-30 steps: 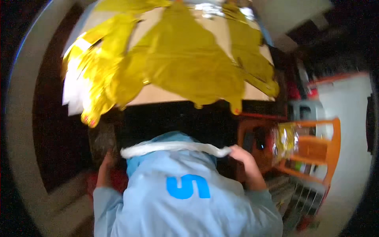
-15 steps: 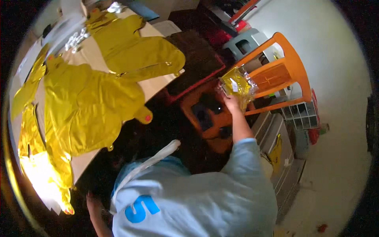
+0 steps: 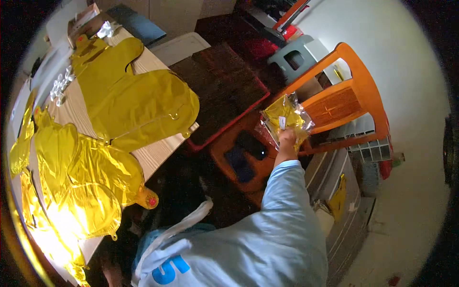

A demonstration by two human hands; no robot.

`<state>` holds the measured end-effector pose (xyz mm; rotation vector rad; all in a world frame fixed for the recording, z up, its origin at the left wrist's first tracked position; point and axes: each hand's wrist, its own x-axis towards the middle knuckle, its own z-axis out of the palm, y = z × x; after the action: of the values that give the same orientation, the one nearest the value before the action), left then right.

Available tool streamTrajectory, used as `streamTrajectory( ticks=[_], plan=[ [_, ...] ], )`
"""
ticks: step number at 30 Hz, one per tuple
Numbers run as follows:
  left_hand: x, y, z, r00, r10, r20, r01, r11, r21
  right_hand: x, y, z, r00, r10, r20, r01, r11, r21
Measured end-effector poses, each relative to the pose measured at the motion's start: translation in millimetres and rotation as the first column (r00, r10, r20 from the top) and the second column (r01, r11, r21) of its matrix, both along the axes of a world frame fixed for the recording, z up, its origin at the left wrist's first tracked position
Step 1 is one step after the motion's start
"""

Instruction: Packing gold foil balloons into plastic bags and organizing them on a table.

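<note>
My right hand (image 3: 287,139) is closed on a clear plastic packet (image 3: 292,117) with folded gold foil and a small white label in it. The packet is in front of the backrest of an orange wooden chair (image 3: 356,91). Low at the left, in shadow by the table, a little of my left hand (image 3: 113,273) shows; its fingers cannot be made out. Flat gold foil balloons (image 3: 136,98) cover much of the wooden table (image 3: 160,152) on my left, some hanging over its edge. Strong light glares off the nearest foil.
Two dark flat objects (image 3: 240,163) lie on the chair seat. Beyond the table stands a dark, red-edged surface (image 3: 222,79). A grey plastic stool (image 3: 297,60) is by the wall. White clips or ties (image 3: 61,88) lie among the balloons. Boxes (image 3: 337,210) are stacked right of the chair.
My right hand still holds the packet and now covers more of its lower part. My left hand has dropped lower, mostly out of sight. The view has shifted, with the table farther left.
</note>
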<state>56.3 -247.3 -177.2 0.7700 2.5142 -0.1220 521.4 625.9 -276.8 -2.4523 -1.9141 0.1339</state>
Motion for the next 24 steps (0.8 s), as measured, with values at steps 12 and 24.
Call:
streamTrajectory(
  ticks=[12,24],
  plan=[
    [-10.2,13.1,-12.3,0.994,0.053,0.092,-0.059,0.996,0.066,2.4,-39.3,154.7,0.950,0.281,-0.135,-0.139,0.768,0.625],
    [34.2,258.8,225.8,0.003,-0.696,0.718,-0.920,0.280,0.275,-226.9,-278.5,392.5,0.262,0.891,-0.370,-0.359,0.446,0.820]
  ],
)
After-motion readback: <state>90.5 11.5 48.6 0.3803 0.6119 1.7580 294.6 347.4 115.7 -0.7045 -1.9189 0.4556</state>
